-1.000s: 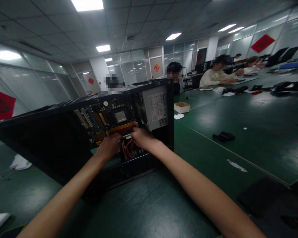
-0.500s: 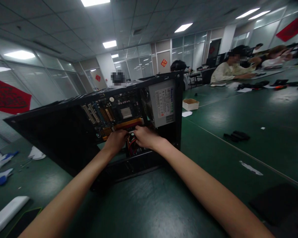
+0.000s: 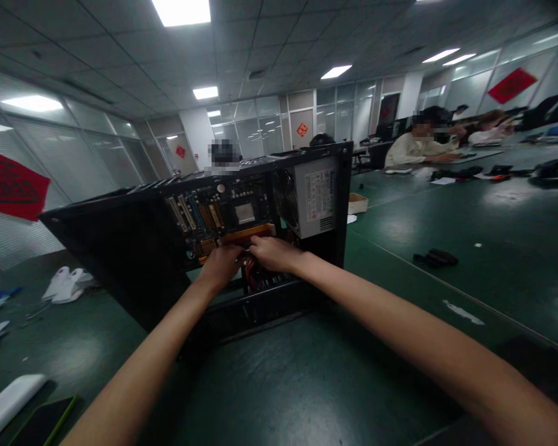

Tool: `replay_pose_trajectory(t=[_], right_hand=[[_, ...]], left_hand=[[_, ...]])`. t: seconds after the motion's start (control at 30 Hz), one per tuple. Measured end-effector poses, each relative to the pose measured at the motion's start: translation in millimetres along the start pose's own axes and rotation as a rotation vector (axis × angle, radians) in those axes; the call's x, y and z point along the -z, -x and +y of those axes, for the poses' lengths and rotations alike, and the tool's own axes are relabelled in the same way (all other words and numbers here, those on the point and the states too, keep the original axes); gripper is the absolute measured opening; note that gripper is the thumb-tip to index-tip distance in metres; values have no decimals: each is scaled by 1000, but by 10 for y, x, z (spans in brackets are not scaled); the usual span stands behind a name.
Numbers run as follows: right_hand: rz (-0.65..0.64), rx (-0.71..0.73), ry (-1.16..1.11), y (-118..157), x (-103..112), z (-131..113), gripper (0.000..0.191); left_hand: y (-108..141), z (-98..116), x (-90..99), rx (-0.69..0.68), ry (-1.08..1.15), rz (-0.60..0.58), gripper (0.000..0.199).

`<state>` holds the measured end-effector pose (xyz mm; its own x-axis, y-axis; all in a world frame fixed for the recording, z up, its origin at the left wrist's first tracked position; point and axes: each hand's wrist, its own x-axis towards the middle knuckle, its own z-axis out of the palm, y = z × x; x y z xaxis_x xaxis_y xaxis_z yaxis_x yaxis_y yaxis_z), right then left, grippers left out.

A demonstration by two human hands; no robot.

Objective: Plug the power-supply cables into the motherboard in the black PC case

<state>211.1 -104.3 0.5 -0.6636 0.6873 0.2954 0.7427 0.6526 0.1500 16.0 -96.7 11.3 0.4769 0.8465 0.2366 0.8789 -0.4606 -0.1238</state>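
An opened black computer case [image 3: 279, 300] stands on the green table with its open side facing me. Inside it I see a motherboard [image 3: 214, 192] and, at the upper right, a silver power supply [image 3: 320, 192]. My left hand [image 3: 221, 267] is closed at the board's lower edge, just below the orange-and-red slots [image 3: 247, 235]. Beside it, fingertips almost meeting it, my right hand [image 3: 276, 253] is also closed. Something small and pale shows between the fingertips, too small to make out. Red and dark cables [image 3: 253, 272] hang directly beneath the hands.
At the lower left lie a white bar-shaped object [image 3: 12, 406] and a phone-like dark slab with a green edge [image 3: 46, 421]. White gloves [image 3: 66, 285] rest further back. To the right are a small box [image 3: 358, 203], a dark bundle [image 3: 436, 258] and a seated person [image 3: 411, 150].
The view has shifted, so the case appears slightly further right and lower. Both hands keep nearly the same place at the board's lower edge, still closed.
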Motion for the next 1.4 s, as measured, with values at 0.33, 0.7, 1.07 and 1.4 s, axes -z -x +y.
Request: replay_pose_trajectory(t=[0.33,0.7,1.07,1.4], right_hand=[[-24,-76,70,-8,12,16,32],[-69,-121,110,-31,-12,39,33],[-35,-157,73,-39,-45,73,34],[-4,-225,11,-15,62,12,34]], left_hand=[[43,44,48,8,32,-21,30],[-38,-79,-120,-90,189,61,29],[-34,-38,-89,-47,175,76,29],[-57,-117,-142,-68,164,84,30]])
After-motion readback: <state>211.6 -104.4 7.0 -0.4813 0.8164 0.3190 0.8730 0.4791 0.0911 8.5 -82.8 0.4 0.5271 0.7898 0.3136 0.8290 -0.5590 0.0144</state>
